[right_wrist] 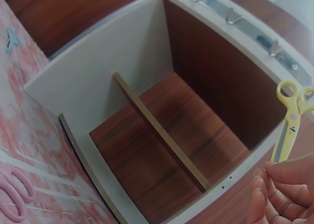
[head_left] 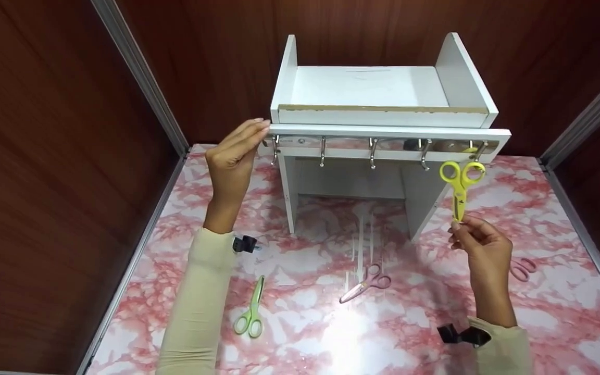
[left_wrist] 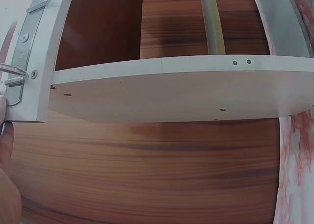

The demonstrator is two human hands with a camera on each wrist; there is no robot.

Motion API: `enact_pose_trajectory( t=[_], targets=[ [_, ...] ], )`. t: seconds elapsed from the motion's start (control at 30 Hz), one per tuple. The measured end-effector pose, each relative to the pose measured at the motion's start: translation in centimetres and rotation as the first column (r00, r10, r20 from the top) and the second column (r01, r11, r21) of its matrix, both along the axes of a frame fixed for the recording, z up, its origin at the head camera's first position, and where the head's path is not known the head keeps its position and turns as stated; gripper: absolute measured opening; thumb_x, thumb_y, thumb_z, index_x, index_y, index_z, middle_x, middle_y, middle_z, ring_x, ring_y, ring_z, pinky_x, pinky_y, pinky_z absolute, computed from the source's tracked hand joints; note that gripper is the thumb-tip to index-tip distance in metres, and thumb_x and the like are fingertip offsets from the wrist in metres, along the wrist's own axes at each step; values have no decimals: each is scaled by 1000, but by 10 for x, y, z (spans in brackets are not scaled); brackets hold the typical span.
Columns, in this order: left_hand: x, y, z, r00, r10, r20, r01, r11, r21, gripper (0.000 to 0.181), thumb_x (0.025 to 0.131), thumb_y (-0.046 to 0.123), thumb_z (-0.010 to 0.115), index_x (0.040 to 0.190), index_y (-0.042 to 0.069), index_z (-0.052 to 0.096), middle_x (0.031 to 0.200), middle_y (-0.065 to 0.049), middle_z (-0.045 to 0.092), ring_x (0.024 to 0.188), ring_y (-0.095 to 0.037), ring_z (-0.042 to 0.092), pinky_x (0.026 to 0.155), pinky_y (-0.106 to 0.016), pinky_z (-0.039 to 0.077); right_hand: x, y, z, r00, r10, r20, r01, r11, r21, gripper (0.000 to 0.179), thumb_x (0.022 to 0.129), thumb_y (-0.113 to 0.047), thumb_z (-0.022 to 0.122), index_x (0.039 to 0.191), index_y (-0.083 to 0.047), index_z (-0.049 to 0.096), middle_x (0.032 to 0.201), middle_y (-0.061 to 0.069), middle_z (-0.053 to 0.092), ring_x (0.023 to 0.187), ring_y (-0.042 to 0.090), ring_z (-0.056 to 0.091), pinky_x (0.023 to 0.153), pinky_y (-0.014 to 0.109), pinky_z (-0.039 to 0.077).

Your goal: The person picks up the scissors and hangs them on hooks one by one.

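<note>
My right hand (head_left: 487, 255) pinches yellow scissors (head_left: 459, 190) by the blade tip, thumb against fingers, with the handle loops upward. One loop of the scissors (right_wrist: 290, 113) is at the rightmost hook (head_left: 481, 151) of a metal hook rack (head_left: 347, 143); whether it is fully over the hook I cannot tell. The rack runs along the front board of a white shelf unit (head_left: 383, 119). At the board's left end, my left hand (head_left: 235, 156) touches the corner with fingers extended. Only part of that hand (left_wrist: 7, 185) shows in the left wrist view.
Green scissors (head_left: 251, 312) lie on the pink-and-white marbled tabletop (head_left: 300, 333), pink scissors (head_left: 366, 284) near the middle. Another pink pair (head_left: 523, 269) lies partly behind my right hand. Dark wooden walls (head_left: 45, 182) enclose the sides and back.
</note>
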State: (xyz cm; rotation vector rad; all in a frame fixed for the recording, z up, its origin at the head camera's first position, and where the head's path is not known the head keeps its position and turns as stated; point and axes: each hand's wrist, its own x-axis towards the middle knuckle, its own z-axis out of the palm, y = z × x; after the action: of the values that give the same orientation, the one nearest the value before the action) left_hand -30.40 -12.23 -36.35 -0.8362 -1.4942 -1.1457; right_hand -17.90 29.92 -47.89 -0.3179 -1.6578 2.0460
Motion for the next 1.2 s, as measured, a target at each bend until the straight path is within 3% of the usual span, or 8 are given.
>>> enact_pose_trajectory(
  t=[0.47,0.87,1.07,1.2],
  targets=[
    [0,0,0,1000,-8,-5,8,1000,3,19,83,-13,74,98,-3,80,103,-17,76,101,-32,73,94,-39,60,1,4,-8,998,19,53,-21,999,46,23,87,0,79,107,9,72,74,8,70,60,17,65,51,22,56],
    [1,2,0,1000,9,8,-9,1000,0,18,84,-12,74,99,-3,80,104,-15,76,102,-32,73,94,-38,60,4,20,-20,983,55,173,-83,983,163,25,90,-4,77,112,7,72,79,6,73,65,15,67,54,21,57],
    [0,1,0,1000,-1,2,1,1000,8,19,83,-14,74,98,-3,80,102,-19,76,101,-32,73,94,-39,60,7,35,-23,969,47,242,-116,953,279,25,92,-9,76,113,5,73,86,2,76,68,12,68,55,20,58],
    [1,2,-1,1000,-3,0,3,1000,12,20,83,-14,74,98,-3,80,103,-17,76,101,-32,73,94,-39,60,7,47,-25,955,2,295,-134,893,429,28,95,-15,74,114,4,72,88,-5,76,71,7,68,58,18,59]
  ],
)
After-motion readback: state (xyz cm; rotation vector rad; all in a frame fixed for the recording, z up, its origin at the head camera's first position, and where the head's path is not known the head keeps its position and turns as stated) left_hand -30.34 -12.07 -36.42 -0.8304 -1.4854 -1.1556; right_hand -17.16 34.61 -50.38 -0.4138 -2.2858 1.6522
